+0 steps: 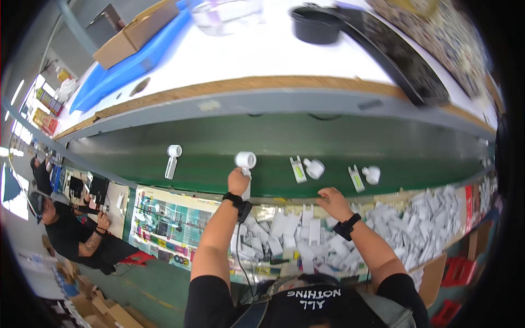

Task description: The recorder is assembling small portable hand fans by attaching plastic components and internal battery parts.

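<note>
My left hand (238, 181) is closed on a white device with a round head (245, 159), at the near side of the green conveyor belt (213, 134). Part of its handle shows below my fingers. My right hand (334, 203) is over the near edge of the belt, fingers loosely extended, with nothing seen in it. Just beyond it lie a white handle shell with a green strip (298, 169) and a loose round white head (314, 169). Farther right sit a second handle shell (356, 179) and round head (371, 175). A joined white device (171, 162) rests to the left.
Many loose white plastic parts (404, 224) are heaped along the near side. A shelf (246, 65) spans the far side, bearing a black cup (316, 24), a blue tray (131, 68) and a cardboard box (134, 35). A co-worker (76, 235) sits at the left.
</note>
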A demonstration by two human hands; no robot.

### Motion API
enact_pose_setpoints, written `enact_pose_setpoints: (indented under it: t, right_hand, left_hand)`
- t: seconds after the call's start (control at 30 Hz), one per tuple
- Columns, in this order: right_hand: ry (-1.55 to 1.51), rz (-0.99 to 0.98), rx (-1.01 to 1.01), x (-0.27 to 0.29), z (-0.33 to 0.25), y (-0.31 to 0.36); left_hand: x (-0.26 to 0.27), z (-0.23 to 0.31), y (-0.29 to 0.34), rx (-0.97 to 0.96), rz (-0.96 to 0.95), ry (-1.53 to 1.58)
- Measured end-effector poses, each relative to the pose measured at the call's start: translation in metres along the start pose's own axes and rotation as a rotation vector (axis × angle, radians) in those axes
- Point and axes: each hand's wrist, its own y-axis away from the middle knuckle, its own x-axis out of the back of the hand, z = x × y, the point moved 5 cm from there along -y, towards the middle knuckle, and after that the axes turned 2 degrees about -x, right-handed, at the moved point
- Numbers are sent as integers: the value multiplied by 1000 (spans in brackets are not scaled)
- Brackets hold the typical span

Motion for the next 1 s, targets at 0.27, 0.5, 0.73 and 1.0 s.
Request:
enact_pose_setpoints:
  t: [0.27, 0.5, 0.73, 1.0]
  right_hand:
    - [375, 139, -38, -37, 39, -120]
    - [202, 51, -188, -20, 30, -106]
    - [-263, -347, 109, 26, -102, 34]
    - [-497, -250, -27, 42, -101, 122]
  left_hand:
    - [-86, -74, -47, 259, 34, -66]
    - [-21, 10, 13, -4, 242, 109]
    - [-13, 69, 129, 206, -374, 909]
    - [12, 191, 240, 476, -801, 1942]
